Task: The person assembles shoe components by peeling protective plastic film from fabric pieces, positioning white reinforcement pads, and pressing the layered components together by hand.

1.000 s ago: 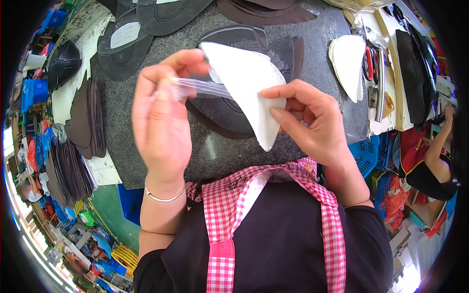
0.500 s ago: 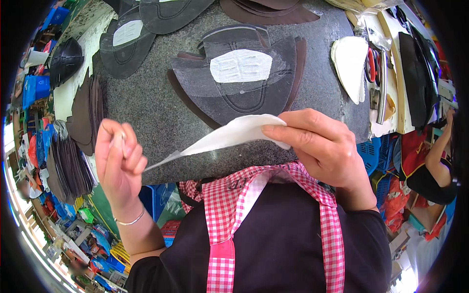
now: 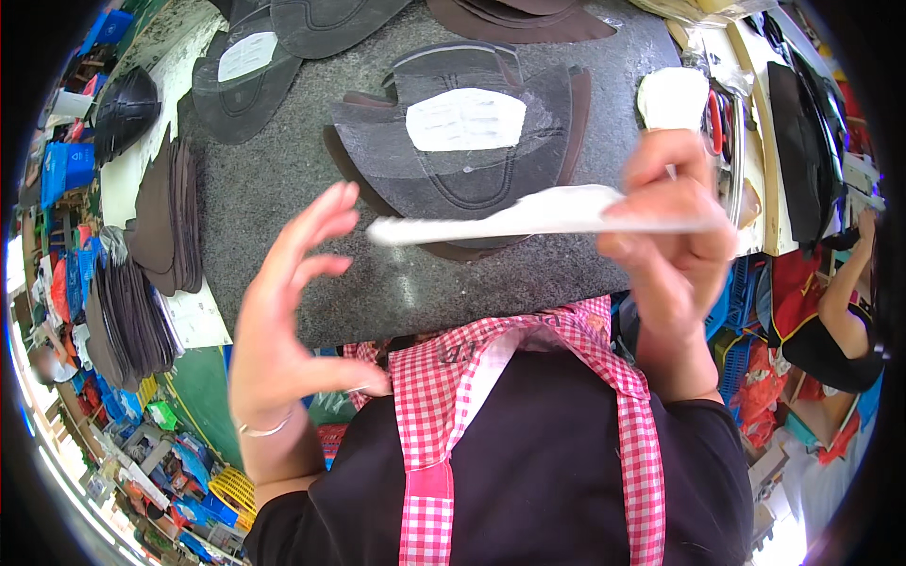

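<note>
A grey speckled table [image 3: 283, 170] bears a layered stack of dark cut pieces [image 3: 377, 151]; in view, the white piece [image 3: 528, 215], blurred and nearly edge-on, crosses the stack's near edge. The step in hand looks like turning this piece in the air, and the next move seems to call for a steady pinch. The left hand [image 3: 278, 335] is spread wide, apparently empty, near its free end; the right hand [image 3: 672, 259] grips the other end between thumb and fingers.
</note>
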The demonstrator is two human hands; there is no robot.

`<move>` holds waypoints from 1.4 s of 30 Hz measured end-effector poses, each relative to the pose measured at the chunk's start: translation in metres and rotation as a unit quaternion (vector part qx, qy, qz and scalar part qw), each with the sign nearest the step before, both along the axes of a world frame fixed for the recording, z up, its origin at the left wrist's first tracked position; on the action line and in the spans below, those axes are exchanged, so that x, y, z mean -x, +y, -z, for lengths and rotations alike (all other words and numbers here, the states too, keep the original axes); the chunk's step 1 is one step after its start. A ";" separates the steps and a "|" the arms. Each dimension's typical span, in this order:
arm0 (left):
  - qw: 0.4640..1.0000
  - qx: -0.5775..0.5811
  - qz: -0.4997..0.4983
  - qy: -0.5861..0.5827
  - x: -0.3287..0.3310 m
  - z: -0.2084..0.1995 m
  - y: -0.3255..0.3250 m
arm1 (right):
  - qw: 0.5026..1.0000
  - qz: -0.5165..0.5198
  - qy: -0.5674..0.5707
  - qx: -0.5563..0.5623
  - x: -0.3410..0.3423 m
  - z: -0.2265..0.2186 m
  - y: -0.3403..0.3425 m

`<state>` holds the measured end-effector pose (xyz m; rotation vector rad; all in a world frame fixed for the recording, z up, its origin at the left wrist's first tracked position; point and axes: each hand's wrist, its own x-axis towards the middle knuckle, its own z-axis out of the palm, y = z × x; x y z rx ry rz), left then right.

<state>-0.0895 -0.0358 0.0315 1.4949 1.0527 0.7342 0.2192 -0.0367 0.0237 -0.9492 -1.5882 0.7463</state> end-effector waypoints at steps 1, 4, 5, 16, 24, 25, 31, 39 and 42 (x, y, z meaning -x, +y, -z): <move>0.997 0.028 0.002 -0.072 -0.018 0.011 0.004 | 0.986 -0.024 0.127 0.109 0.009 0.007 -0.004; 0.954 0.160 -0.061 -0.245 -0.036 0.040 0.009 | 0.912 -0.028 0.253 0.321 0.032 0.008 -0.005; 0.958 0.178 -0.059 -0.217 -0.036 0.038 0.017 | 0.911 -0.021 0.250 0.327 0.034 0.014 -0.003; 0.991 0.110 -0.078 0.009 -0.048 0.051 0.032 | 0.962 0.023 -0.062 0.263 0.020 0.043 0.019; 0.988 0.087 -0.100 0.079 -0.055 0.055 0.031 | 0.942 0.049 -0.183 0.277 0.021 0.040 0.024; 0.988 0.085 -0.099 0.078 -0.055 0.050 0.030 | 0.926 0.049 -0.234 0.291 0.021 0.034 0.025; 0.862 -0.395 0.054 0.314 -0.058 0.047 0.037 | 0.880 0.088 -0.419 0.204 0.006 0.022 0.053; 0.880 -0.357 0.098 0.298 -0.061 0.047 0.039 | 0.909 0.141 -0.389 -0.058 0.009 0.026 0.150; 0.884 -0.353 0.105 0.288 -0.061 0.042 0.044 | 0.893 0.130 -0.418 -0.104 -0.016 0.060 0.180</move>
